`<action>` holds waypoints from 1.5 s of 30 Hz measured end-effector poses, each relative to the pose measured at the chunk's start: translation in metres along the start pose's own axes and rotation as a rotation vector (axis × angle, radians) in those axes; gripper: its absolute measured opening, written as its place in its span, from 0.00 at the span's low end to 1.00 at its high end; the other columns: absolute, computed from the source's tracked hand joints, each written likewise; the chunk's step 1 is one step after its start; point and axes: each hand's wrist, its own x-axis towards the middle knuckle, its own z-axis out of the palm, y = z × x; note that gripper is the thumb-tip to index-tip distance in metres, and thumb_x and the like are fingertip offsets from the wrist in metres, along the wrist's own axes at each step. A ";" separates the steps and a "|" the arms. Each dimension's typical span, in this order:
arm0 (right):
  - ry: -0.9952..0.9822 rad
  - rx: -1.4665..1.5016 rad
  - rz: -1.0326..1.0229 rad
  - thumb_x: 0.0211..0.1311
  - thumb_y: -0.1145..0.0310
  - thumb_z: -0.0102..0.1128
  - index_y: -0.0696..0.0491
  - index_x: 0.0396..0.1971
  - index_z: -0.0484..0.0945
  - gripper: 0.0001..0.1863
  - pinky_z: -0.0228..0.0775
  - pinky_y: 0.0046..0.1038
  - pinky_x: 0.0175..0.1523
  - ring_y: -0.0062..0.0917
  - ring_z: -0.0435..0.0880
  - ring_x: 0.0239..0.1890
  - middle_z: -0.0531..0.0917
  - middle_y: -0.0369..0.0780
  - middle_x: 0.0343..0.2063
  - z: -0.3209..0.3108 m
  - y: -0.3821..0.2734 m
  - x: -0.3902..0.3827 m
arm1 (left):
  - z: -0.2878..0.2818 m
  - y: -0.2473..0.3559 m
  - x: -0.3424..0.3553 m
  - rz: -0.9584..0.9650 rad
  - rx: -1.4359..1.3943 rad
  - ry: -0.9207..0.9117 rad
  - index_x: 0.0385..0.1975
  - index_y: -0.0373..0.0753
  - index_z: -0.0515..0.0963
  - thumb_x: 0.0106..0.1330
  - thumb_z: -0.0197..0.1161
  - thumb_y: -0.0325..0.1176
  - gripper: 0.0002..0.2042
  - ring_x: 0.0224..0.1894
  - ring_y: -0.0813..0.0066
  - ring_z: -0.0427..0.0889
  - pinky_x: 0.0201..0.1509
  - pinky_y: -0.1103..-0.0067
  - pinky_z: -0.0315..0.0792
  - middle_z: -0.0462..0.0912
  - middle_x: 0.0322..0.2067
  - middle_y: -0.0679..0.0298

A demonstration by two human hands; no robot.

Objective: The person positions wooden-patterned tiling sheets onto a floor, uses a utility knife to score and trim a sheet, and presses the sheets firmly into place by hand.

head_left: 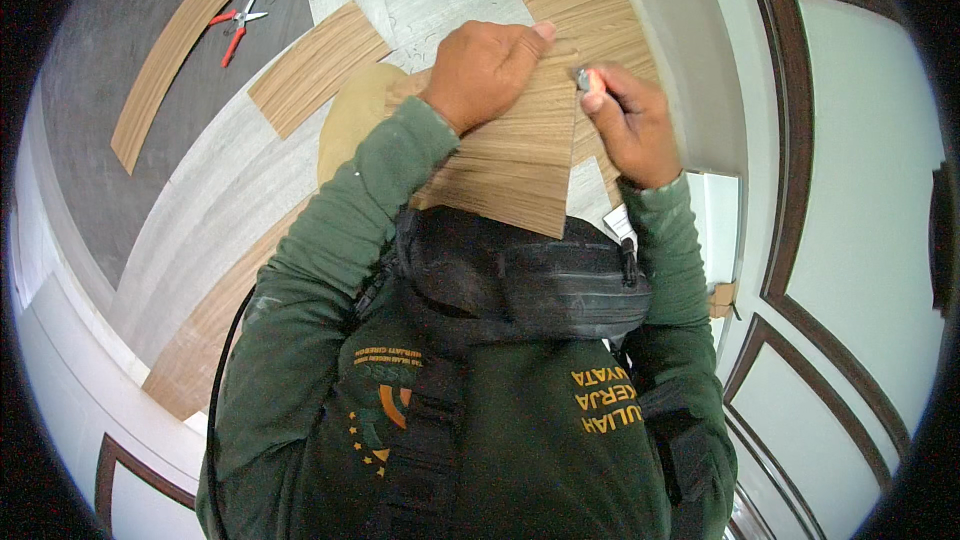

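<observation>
My left hand, fingers curled, presses on a wood-grain plank lying over my lap area, its thumb stretched toward the right. My right hand grips a small cutter with metal and orange parts at the plank's right side, where a thin line runs lengthwise. The cutter's tip is slightly blurred. Another wood-grain piece lies beneath at the top right, and a pale tan rounded shape shows left of the plank.
Grey planks and wood-look pieces cover part of the floor. Red-handled snips and a long wooden strip lie on dark grey flooring. White panelled doors or walls with brown trim stand right. A black pouch is at my waist.
</observation>
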 end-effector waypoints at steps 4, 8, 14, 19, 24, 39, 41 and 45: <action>-0.035 0.129 0.092 0.66 0.62 0.58 0.61 0.38 0.79 0.14 0.68 0.24 0.33 0.21 0.76 0.28 0.80 0.39 0.26 -0.003 0.006 -0.004 | -0.009 0.005 0.001 -0.196 -0.044 -0.080 0.23 0.38 0.83 0.72 0.50 0.49 0.23 0.22 0.46 0.78 0.27 0.60 0.70 0.78 0.18 0.48; -0.142 0.229 -0.029 0.65 0.60 0.58 0.60 0.34 0.78 0.16 0.66 0.25 0.31 0.21 0.74 0.26 0.77 0.39 0.24 0.003 -0.002 -0.016 | -0.015 0.004 0.004 -0.224 -0.106 -0.033 0.21 0.36 0.81 0.71 0.51 0.48 0.24 0.21 0.46 0.77 0.26 0.61 0.69 0.77 0.17 0.48; -0.288 0.129 -0.091 0.60 0.65 0.61 0.60 0.33 0.77 0.11 0.64 0.27 0.29 0.24 0.74 0.23 0.76 0.40 0.23 -0.001 -0.019 -0.014 | -0.021 0.005 0.002 -0.222 -0.100 -0.021 0.18 0.36 0.79 0.72 0.51 0.49 0.25 0.20 0.46 0.76 0.26 0.61 0.68 0.76 0.16 0.47; -0.218 0.048 -0.123 0.59 0.67 0.61 0.60 0.36 0.78 0.11 0.65 0.28 0.29 0.26 0.75 0.23 0.76 0.41 0.22 0.000 -0.021 -0.011 | -0.023 0.008 0.002 -0.224 -0.112 -0.053 0.20 0.32 0.77 0.73 0.49 0.47 0.25 0.18 0.53 0.70 0.26 0.63 0.66 0.73 0.16 0.45; -0.248 0.019 -0.062 0.60 0.67 0.62 0.60 0.37 0.79 0.12 0.67 0.28 0.30 0.27 0.76 0.24 0.77 0.42 0.23 -0.003 -0.027 -0.010 | -0.024 0.006 0.000 -0.208 -0.124 -0.050 0.21 0.29 0.76 0.74 0.49 0.46 0.25 0.17 0.55 0.68 0.26 0.64 0.65 0.72 0.16 0.44; -0.182 0.006 -0.083 0.59 0.67 0.62 0.60 0.35 0.78 0.11 0.67 0.29 0.29 0.31 0.77 0.23 0.77 0.43 0.22 0.006 -0.020 -0.001 | -0.023 0.000 0.002 -0.247 -0.076 -0.031 0.21 0.36 0.81 0.72 0.49 0.51 0.26 0.23 0.44 0.77 0.29 0.60 0.70 0.78 0.18 0.47; -0.185 0.009 -0.055 0.59 0.66 0.62 0.60 0.35 0.78 0.12 0.67 0.29 0.29 0.31 0.76 0.22 0.76 0.43 0.22 0.006 -0.023 0.000 | -0.023 -0.001 0.002 -0.238 -0.060 -0.014 0.21 0.36 0.81 0.72 0.49 0.51 0.26 0.23 0.45 0.78 0.29 0.60 0.70 0.78 0.18 0.47; -0.141 0.008 -0.093 0.59 0.66 0.62 0.60 0.35 0.78 0.12 0.66 0.28 0.29 0.31 0.76 0.22 0.76 0.43 0.22 0.009 -0.017 0.000 | -0.022 -0.003 0.003 -0.253 -0.077 -0.031 0.21 0.36 0.81 0.72 0.49 0.51 0.26 0.23 0.45 0.77 0.28 0.60 0.70 0.78 0.18 0.47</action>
